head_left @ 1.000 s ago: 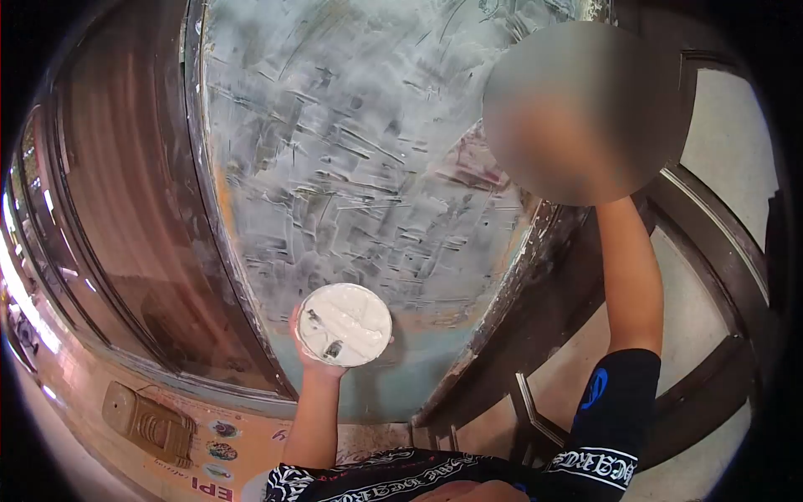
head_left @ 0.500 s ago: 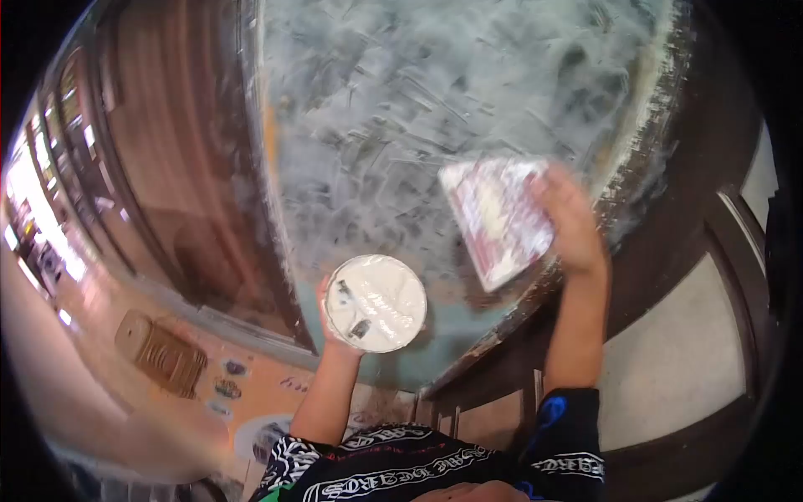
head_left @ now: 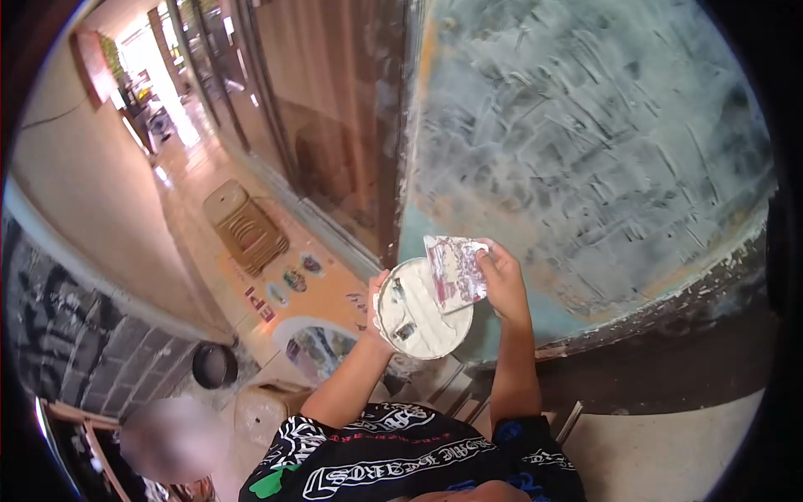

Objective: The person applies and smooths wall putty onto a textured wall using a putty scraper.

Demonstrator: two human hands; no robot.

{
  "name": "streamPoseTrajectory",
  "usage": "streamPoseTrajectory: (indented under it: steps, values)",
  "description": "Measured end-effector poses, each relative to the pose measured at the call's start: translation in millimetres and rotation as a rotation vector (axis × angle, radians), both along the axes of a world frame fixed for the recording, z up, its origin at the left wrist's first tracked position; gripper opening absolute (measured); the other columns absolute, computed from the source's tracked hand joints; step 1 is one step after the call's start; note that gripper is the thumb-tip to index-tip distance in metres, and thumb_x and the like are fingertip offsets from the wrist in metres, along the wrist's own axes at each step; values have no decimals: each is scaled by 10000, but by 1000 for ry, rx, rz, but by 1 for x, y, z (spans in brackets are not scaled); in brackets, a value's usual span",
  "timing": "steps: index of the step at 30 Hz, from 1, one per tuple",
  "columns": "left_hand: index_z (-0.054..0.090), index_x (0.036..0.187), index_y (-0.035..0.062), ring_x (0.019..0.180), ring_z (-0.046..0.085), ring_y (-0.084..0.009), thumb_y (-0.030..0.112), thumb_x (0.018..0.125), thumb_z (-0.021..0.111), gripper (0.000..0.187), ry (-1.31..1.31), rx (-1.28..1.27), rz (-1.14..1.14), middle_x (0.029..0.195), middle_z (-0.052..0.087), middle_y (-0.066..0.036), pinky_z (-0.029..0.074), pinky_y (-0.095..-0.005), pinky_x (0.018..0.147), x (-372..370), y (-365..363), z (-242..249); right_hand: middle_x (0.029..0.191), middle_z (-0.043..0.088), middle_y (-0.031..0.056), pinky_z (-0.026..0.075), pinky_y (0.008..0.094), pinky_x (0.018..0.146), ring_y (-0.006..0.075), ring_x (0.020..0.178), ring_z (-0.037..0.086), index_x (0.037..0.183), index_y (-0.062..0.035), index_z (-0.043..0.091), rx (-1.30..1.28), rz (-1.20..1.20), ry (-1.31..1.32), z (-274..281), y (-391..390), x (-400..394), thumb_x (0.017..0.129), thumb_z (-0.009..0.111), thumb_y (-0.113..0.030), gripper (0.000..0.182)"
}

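Note:
My left hand (head_left: 378, 311) grips a round container (head_left: 425, 330) from its left side. Creamy white putty fills its top face, with a few dark patches on the left. In my right hand (head_left: 504, 286) is a flat, roughly rectangular putty spreader (head_left: 453, 272), reddish and smeared with white. Its lower-left part overlaps the right side of the putty; whether it touches cannot be told. Behind both hands rises a wall (head_left: 577, 142), blue-green with grey-white smears and streaks.
A brown plastic stool (head_left: 247, 230) stands on the floor at left, beside a printed orange mat (head_left: 293, 268). Further down are a dark round bowl (head_left: 215, 366) and a grey block wall (head_left: 109, 360). A dark wooden frame (head_left: 330, 109) with glass borders the smeared wall.
My right hand has brought the spreader from in front of the wall down and left to the putty container. The view has turned left, showing more floor.

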State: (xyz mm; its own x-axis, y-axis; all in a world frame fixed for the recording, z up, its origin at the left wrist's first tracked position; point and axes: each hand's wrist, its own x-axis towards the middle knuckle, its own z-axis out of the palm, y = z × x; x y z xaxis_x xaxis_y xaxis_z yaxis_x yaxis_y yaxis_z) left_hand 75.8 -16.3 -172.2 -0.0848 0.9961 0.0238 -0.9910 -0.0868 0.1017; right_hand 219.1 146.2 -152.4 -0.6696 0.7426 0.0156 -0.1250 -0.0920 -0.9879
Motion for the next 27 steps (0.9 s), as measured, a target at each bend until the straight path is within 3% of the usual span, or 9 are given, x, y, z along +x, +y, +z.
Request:
streamPoseTrajectory:
  steps: [4,8,10,11,14,15,18,22,27]
  values:
    - [555,1354,-1,1184,608,-373,505,926,413,678,12,-71,51,1321,616,-190,437,-500,1072,-3,-6,-22,992,677,53,501,236,755,79,845,622,1223,44,583,-99,-11,35,-29,13,-37,1004,531,-71,252]
    - [570,1344,2,1180,611,-376,510,914,435,679,-136,82,-15,1307,624,-194,453,-505,1056,-15,-10,-25,952,668,52,517,258,741,98,818,633,1207,42,590,-212,-17,58,-50,24,-70,999,523,-75,249]
    - [575,1344,9,1180,611,-374,512,912,450,675,-103,36,-12,1309,623,-195,451,-510,1058,-18,-15,-32,949,671,48,505,253,641,96,763,632,1212,21,594,-224,-58,-32,-65,26,-78,1001,513,-92,253]
    - [576,1344,14,1189,604,-379,524,909,457,681,-93,-32,-13,1312,621,-194,443,-518,1064,-20,-18,-36,932,674,35,441,246,509,87,682,614,1229,-13,593,-221,-135,-2,-89,32,-86,1000,514,-110,262]
    - [564,1355,14,1211,586,-393,535,925,451,685,-72,-51,15,1323,615,-189,429,-539,1073,-28,-34,-49,943,677,44,446,253,513,109,684,627,1249,-16,581,-405,-190,23,-94,15,-64,1000,509,-115,277]
    - [564,1355,14,1211,586,-393,535,925,451,685,-76,-52,3,1323,615,-189,429,-539,1073,-33,-40,-53,994,682,70,530,277,675,141,793,665,1271,9,562,-416,-184,51,-96,9,-53,998,503,-100,299]
    - [564,1360,34,1219,580,-393,516,954,436,643,46,-107,133,1345,601,-185,430,-543,1071,-46,-53,-64,976,681,54,537,263,756,124,812,654,1294,14,547,-493,-115,235,-74,-25,-31,998,489,-73,314]
    - [565,1358,36,1217,582,-390,506,966,417,630,-3,-72,61,1339,604,-187,426,-540,1075,-46,-41,-61,1072,683,103,553,297,839,151,911,679,1279,49,546,-424,89,66,-70,-36,-10,985,510,-52,313]
    - [574,1343,13,1221,578,-393,482,965,406,626,32,-146,-41,1340,602,-193,414,-528,1089,-49,-22,-73,1001,688,40,528,263,698,114,794,656,1243,-7,591,-431,-122,115,-87,-19,-25,997,491,-68,273]
